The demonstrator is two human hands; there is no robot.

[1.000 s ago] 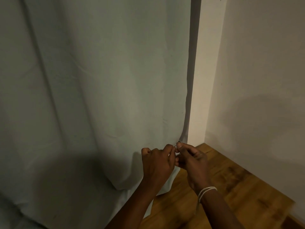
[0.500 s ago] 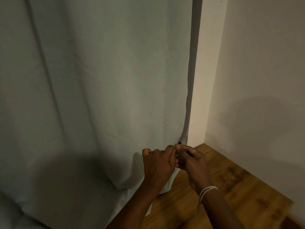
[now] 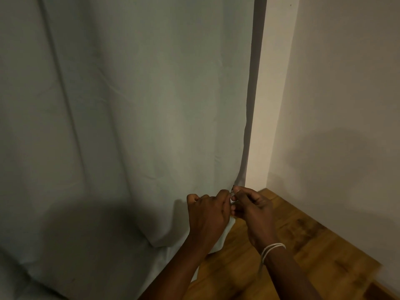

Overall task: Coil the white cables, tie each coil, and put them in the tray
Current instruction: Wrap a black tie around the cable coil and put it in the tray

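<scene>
Pinching something tiny between them, left hand (image 3: 207, 213) and right hand (image 3: 252, 207) should pull the tie (image 3: 232, 192) snug evenly.

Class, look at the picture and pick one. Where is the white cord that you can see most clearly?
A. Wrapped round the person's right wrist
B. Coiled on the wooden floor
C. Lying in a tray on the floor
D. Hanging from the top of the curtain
A: the white cord loops round the wrist just behind the right hand, above the wooden floor; no tray shows.
</scene>
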